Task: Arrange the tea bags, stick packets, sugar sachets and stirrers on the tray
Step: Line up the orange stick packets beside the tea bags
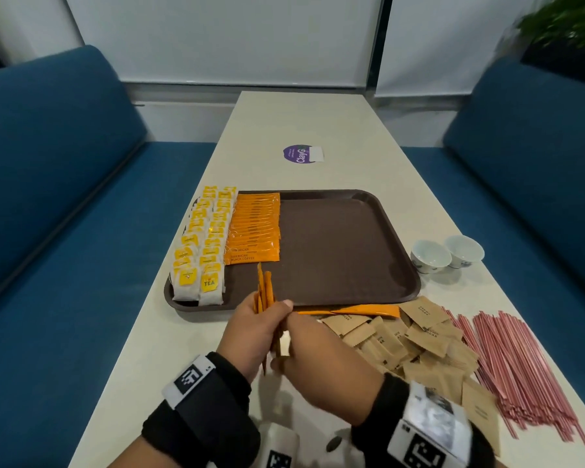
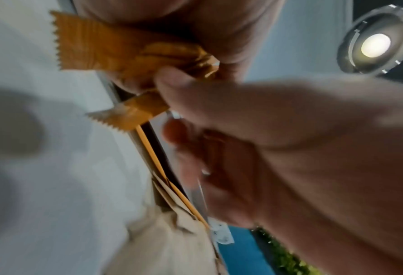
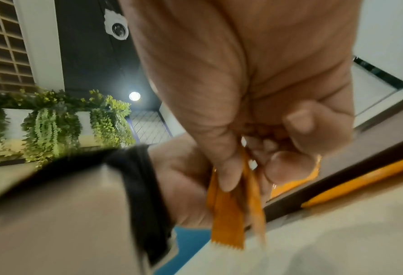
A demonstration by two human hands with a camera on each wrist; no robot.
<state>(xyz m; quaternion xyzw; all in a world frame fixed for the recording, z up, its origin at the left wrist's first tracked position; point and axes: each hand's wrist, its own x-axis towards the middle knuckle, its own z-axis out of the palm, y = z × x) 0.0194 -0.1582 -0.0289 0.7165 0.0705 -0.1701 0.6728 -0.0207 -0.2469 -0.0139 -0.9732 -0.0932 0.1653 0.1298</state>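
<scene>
Just short of the tray [image 1: 399,292] rim, both hands — left hand [image 1: 250,332], right hand [image 1: 321,352] — grip upright stick packets [image 1: 265,292].

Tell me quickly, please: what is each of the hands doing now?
Left hand: closed around a bunch of orange stick packets, held on edge.
Right hand: fingers curled on the lower end of the same bunch.

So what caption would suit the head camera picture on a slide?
Both hands grip orange stick packets above a brown tray lined with tea bags.
</scene>
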